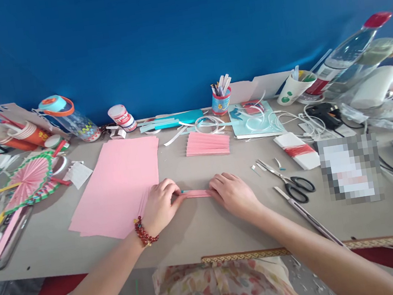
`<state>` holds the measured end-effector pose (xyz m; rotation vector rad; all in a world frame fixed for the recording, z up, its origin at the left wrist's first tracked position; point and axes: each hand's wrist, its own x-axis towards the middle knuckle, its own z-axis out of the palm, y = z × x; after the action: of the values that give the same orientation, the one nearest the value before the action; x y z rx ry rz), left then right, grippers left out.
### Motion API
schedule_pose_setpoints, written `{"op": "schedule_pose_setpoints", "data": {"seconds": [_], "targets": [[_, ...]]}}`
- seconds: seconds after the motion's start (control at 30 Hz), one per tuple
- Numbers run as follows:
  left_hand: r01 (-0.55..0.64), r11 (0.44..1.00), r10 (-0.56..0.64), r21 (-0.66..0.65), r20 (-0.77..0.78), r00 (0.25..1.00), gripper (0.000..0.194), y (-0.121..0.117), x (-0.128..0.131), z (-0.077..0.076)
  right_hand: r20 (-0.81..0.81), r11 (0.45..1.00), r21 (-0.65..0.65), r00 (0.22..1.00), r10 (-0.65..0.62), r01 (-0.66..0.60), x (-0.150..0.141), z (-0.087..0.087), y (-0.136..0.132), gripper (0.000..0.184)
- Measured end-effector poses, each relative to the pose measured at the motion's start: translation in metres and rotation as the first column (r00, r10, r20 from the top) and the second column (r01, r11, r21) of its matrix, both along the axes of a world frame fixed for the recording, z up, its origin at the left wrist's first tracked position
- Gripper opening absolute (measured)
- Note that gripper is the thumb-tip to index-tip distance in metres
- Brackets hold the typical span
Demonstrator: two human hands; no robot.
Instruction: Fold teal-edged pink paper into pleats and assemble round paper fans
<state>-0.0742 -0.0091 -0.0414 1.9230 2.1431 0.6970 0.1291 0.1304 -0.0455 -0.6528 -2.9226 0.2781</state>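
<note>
Narrow pink strip — between the person's hands, mid-table. Left hand pinches one end, right hand the other. Pleated pink paper lies beyond; pink sheets to the left — black-handled scissors to the right.

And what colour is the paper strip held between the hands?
The strip is pink, with some teal by the left hand, in the head view.
</note>
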Motion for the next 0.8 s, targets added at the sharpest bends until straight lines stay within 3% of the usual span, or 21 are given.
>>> {"op": "schedule_pose_setpoints", "data": {"seconds": [0.5,0.8], "targets": [[0.039,0.994,-0.036,-0.103,0.026,0.999,0.015,0.012,-0.011,0.005,0.02,1.0,-0.011,1.0,-0.007,0.008,0.0,0.003,0.0,0.02],[0.084,0.956,-0.054,-0.282,0.112,0.992,0.02,0.023,-0.024,0.014,0.052,1.0,-0.019,0.999,-0.012,0.013,-0.002,0.004,0.001,0.02]]}}
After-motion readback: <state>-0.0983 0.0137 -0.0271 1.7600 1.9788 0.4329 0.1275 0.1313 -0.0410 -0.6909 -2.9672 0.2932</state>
